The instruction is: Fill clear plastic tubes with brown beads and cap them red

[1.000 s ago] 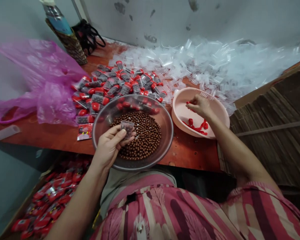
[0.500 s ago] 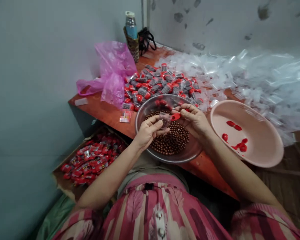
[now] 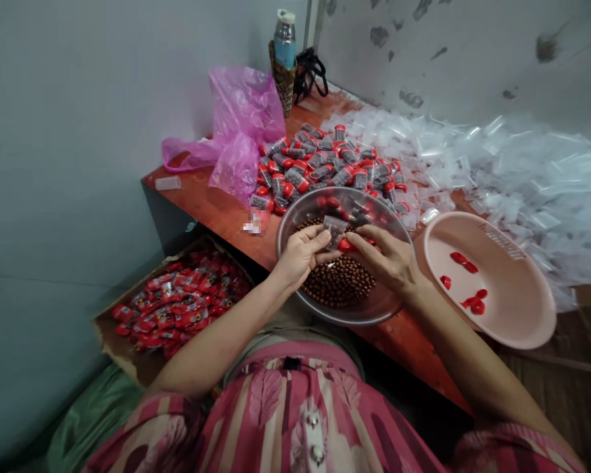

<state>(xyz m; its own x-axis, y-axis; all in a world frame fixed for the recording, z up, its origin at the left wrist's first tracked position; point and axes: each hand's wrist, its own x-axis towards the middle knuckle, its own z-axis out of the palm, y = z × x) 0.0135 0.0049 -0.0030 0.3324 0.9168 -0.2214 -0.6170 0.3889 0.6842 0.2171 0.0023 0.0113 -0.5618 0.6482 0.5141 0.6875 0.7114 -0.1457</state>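
Observation:
Over a metal bowl (image 3: 387, 309), my left hand (image 3: 300, 256) grips a small clear container (image 3: 334, 231) with dark contents between thumb and fingers. My right hand (image 3: 387, 259) pinches a red cap (image 3: 346, 245) at the container's lower right end; whether it is seated is too small to tell. Brown beads (image 3: 337, 282) lie in the bowl below both hands. Behind the bowl is a pile of filled, red-capped containers (image 3: 322, 161). To the right, a pink basin (image 3: 522, 289) holds several red caps (image 3: 474, 302).
Many clear containers (image 3: 512, 164) cover the back right of the red table (image 3: 217, 213). A pink plastic bag (image 3: 243, 112) and a bottle (image 3: 285, 43) stand at the back left. Below the table's left edge is a box of red packets (image 3: 177, 302).
The red cap in my right hand has come down against the container's end. The container is now held more upright in my left hand. The whole view has shifted slightly.

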